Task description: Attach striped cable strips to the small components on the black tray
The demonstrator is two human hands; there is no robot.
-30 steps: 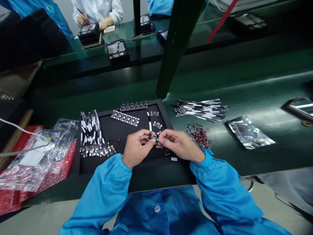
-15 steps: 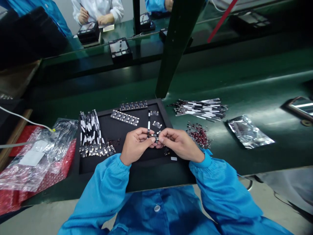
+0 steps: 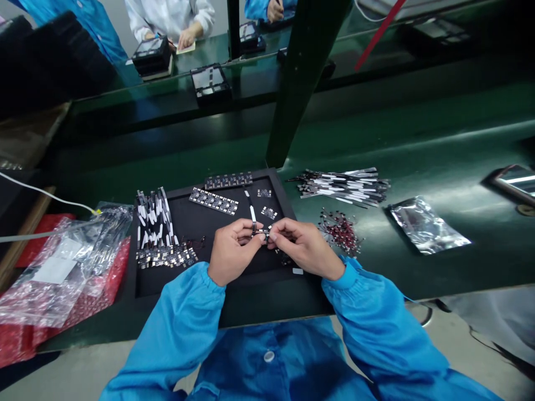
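Over a black tray [image 3: 282,192], my left hand [image 3: 232,249] is closed in a pinch on a small circuit board [image 3: 263,233]. A black-and-white flat cable [image 3: 252,213] stands up from the board, its far end leaning left. My right hand [image 3: 308,248] pinches the board's right side; the fingertips hide most of it. Beyond my hands lie two board panels [image 3: 214,201] and a few loose small boards [image 3: 269,213]. At the tray's left is a pile of boards [image 3: 167,256] with flat cables [image 3: 154,218] attached.
To the right are a heap of flat cables [image 3: 345,186], a pile of small red-wired parts [image 3: 340,231] and a silver bag [image 3: 428,225]. Plastic and red bubble bags [image 3: 62,278] lie left. A green post [image 3: 292,94] rises behind the tray. Co-workers' hands [image 3: 188,36] show across the bench.
The flat cable has tipped from upright to the left, its far end bending away. Both my hands stay at the board with small shifts. Across the bench, a co-worker's hands have moved.
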